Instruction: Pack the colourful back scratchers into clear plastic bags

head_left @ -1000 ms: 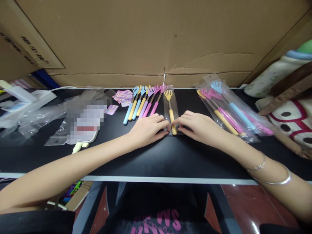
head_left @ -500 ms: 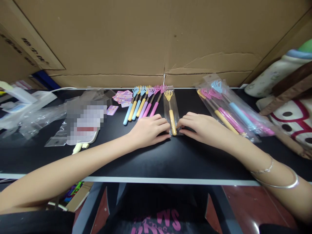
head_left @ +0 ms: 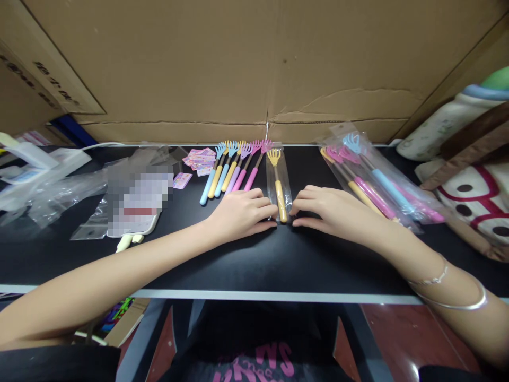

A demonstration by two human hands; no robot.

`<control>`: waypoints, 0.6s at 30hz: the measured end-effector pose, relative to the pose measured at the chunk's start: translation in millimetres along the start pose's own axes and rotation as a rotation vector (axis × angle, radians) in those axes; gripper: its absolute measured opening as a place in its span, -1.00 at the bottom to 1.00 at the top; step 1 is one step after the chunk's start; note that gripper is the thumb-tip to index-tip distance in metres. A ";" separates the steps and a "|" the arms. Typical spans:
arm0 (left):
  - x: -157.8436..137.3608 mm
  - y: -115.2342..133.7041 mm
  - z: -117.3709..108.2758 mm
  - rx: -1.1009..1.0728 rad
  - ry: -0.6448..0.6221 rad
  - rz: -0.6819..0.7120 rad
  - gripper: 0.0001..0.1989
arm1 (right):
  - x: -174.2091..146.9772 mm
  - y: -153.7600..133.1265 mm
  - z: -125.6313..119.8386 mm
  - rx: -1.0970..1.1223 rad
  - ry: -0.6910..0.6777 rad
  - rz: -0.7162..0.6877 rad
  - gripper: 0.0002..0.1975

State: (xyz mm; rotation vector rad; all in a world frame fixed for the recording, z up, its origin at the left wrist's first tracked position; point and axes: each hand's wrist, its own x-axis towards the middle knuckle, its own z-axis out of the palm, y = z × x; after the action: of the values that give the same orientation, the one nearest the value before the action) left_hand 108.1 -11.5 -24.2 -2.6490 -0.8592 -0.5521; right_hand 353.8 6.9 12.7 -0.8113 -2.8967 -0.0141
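A yellow hand-shaped back scratcher lies inside a clear plastic bag, its claw end pointing away from me. My left hand is at the near left edge of this bag, fingers curled and closed on the film. On the opposite edge, my right hand has its bent fingertips and thumb closed at the plastic. Left of the bag, several loose back scratchers in blue, yellow, purple and pink lie in a row; my left hand covers some handle ends. Bagged back scratchers lie beyond my right forearm.
Small printed cards are piled behind the loose row. Farther left are empty clear bags and a phone with a cable. A cardboard wall closes off the desk's back. At right are a bottle and a patterned bag.
My right fingertips have shifted very slightly right relative to the bagged yellow back scratcher. The left hand stays almost in place, and the view moves a little.
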 end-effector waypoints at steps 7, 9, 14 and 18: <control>2.0 1.7 -1.7 0.119 0.076 0.086 -0.76 | 1.6 -5.4 -1.1 -0.029 0.011 0.005 -0.96; 3.0 2.5 -1.1 0.138 0.093 0.103 -0.73 | 2.1 -5.1 -1.5 0.014 0.009 0.048 -0.93; 4.1 5.1 3.7 0.109 0.052 0.079 -0.67 | 4.9 13.4 2.2 0.426 0.094 0.284 -0.81; 5.8 7.9 8.1 -0.009 0.017 0.093 -0.71 | 9.6 37.3 11.2 0.393 0.180 0.429 -0.77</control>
State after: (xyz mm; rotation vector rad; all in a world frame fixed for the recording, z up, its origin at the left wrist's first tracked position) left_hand 119.4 -11.6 -30.0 -2.6726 -0.7266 -0.5554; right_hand 363.7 44.3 1.9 -1.2458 -2.3870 0.4798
